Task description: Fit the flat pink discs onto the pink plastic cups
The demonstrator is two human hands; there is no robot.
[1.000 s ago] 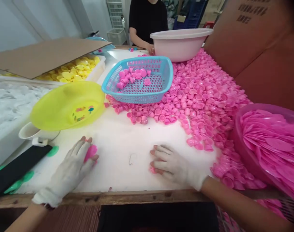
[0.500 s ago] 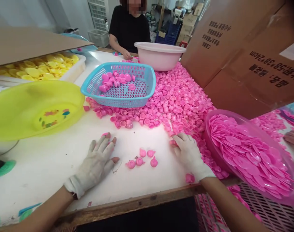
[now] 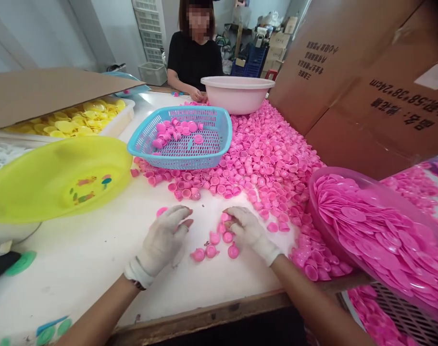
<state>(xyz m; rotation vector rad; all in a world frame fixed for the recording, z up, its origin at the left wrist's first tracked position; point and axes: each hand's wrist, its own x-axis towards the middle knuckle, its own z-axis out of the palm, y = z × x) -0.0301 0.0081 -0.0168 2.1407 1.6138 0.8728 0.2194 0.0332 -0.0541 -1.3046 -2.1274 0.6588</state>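
My left hand (image 3: 164, 235), in a white glove with bare fingertips, rests over the white table with thumb and fingers apart, holding nothing. A pink plastic piece (image 3: 161, 211) lies just behind its knuckles. My right hand (image 3: 251, 233), gloved the same way, has its fingers and thumb curled round a small pink toy cup (image 3: 225, 217). Directly under those fingers is another pink piece (image 3: 221, 228). Between my hands sits a loose group of small pink toy pots (image 3: 211, 251), some with a spout or handle showing.
A large heap of pink toy cups (image 3: 262, 158) spreads behind my right hand. Around it stand a blue basket (image 3: 179, 163), a yellow basin (image 3: 34, 178), a pale pink basin (image 3: 238, 93), a tub of pink discs (image 3: 384, 192) and a cardboard box (image 3: 348, 86). A person (image 3: 195, 57) sits opposite.
My right hand has moved left from the heap's edge to the small group, bringing pink pieces along. My left hand has shifted right, towards the group. The view has tilted slightly up.
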